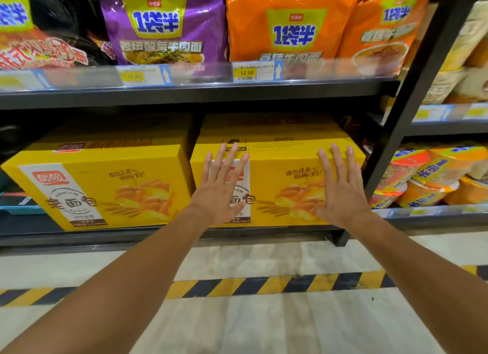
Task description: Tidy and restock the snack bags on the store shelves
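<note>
Two yellow bread cartons stand side by side on the bottom shelf (158, 236). Both my hands lie flat, fingers spread, against the front face of the right carton (280, 174). My left hand (220, 184) covers its white label at the left. My right hand (340, 187) is on its right part, near the black upright. The left carton (105, 184) is untouched. On the shelf above stand a purple noodle bag (163, 28) and orange noodle bags (287, 23).
A black shelf upright (412, 97) stands right of the right carton. Beyond it, orange noodle bowls (427, 182) fill the neighbouring shelf. Price tags (247, 72) hang on the upper shelf's rail. A yellow-and-black hazard stripe (264, 286) crosses the floor below my arms.
</note>
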The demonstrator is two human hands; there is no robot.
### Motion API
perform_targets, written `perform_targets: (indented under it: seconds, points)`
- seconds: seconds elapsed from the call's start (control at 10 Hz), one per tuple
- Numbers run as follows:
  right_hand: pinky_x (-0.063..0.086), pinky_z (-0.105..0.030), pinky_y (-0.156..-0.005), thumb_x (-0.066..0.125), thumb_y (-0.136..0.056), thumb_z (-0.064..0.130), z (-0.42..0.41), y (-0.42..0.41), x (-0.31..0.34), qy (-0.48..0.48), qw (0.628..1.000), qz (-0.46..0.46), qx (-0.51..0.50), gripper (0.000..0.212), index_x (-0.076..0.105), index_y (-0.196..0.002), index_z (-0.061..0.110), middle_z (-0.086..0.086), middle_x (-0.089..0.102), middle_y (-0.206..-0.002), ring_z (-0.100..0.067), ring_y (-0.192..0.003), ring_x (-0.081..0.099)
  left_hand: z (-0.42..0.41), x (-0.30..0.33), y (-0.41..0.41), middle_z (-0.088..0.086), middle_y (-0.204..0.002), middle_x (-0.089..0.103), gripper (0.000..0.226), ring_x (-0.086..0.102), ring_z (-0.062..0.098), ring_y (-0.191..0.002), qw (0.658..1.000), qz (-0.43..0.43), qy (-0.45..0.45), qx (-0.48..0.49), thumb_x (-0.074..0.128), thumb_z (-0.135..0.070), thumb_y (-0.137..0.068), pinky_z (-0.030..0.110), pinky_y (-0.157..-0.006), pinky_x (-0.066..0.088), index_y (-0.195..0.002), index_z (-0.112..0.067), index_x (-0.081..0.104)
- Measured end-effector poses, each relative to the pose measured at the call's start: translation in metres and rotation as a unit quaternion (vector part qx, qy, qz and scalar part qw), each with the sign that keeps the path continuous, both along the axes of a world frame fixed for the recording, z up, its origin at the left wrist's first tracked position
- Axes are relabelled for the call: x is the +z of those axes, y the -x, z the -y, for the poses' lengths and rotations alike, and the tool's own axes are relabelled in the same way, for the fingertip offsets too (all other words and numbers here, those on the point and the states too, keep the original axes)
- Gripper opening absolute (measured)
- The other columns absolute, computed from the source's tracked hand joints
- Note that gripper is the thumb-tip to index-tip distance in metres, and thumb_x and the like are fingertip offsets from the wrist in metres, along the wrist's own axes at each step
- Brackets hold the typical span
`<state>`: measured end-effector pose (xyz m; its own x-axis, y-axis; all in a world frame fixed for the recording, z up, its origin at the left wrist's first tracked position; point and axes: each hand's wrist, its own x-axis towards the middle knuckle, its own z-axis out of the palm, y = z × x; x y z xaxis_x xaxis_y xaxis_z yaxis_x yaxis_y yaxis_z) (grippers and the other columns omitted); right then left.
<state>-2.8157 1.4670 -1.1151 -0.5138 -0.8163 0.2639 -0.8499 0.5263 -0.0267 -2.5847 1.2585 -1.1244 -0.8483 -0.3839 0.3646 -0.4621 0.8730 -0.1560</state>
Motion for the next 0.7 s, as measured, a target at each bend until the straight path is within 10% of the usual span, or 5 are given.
perform_targets:
  seconds: [0.7]
  points:
    - [0.007, -0.048, -0.129, 0.071, -0.093, 0.042, -0.001, -0.006, 0.068, -0.097, 0.989, 0.109, 0.0, 0.113, -0.019, -0.161, 0.032, -0.001, -0.023, -0.17, -0.03, -0.157, -0.021, -0.008, 0.051, 0.011, 0.012, -0.163, -0.038, 0.121, -0.034, 0.036, -0.15, 0.982, 0.128, -0.122, 0.061, 0.068, -0.059, -0.091, 0.054, -0.122, -0.016, -0.155, -0.028, -0.031]
